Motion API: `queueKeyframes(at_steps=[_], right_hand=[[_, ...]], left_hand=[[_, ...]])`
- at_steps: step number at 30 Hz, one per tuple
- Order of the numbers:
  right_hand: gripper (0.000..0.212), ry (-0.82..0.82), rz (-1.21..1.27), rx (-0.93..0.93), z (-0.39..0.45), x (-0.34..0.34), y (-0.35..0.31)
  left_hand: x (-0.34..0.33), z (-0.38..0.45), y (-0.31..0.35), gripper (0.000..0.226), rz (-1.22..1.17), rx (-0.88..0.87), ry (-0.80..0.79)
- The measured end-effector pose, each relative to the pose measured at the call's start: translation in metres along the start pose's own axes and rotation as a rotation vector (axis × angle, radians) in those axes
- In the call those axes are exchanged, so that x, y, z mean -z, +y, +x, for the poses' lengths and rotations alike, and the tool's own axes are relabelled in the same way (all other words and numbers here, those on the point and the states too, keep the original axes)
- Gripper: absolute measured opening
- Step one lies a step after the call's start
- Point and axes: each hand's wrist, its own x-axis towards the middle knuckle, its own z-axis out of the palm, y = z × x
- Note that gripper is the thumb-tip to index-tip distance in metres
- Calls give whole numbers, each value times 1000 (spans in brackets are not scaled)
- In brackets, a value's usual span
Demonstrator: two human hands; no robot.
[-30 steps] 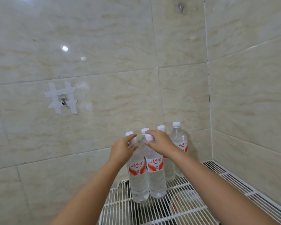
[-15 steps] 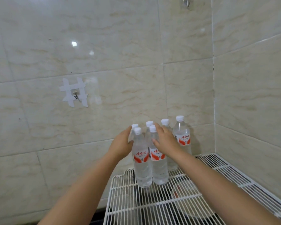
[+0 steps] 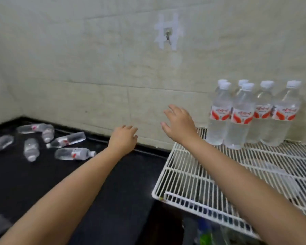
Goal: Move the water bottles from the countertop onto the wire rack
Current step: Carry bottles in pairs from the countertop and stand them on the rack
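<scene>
Several clear water bottles with red labels and white caps (image 3: 240, 115) stand upright in a cluster at the back of the white wire rack (image 3: 187, 172), against the tiled wall. Several more of the same bottles (image 3: 74, 153) lie on their sides on the black countertop (image 3: 113, 183) at the far left. My left hand (image 3: 123, 138) hovers over the countertop near the wall, fingers loosely apart and holding nothing. My right hand (image 3: 179, 123) is spread open just left of the rack's back corner, a short way from the standing bottles, also holding nothing.
A metal hook fixed with white tape (image 3: 168, 35) sticks out of the tiled wall above the hands. Under the rack's front edge I see dark, blurred items (image 3: 205, 234). The rack's front half carries no bottles.
Both hands have let go of the two front bottles, which now stand on the rack. The hands and the view have swung left, bringing the countertop and its lying bottles into sight.
</scene>
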Motion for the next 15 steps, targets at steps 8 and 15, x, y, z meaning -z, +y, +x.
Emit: queueKeyframes(at_steps=[8,15], right_hand=[[46,-80,272,77,25,-60,-186],[42,-256,349,114,0,-144,-365]], left_hand=[[16,-136,-173,51,47,273,85],[8,-265,-329,40,229,546,-122]])
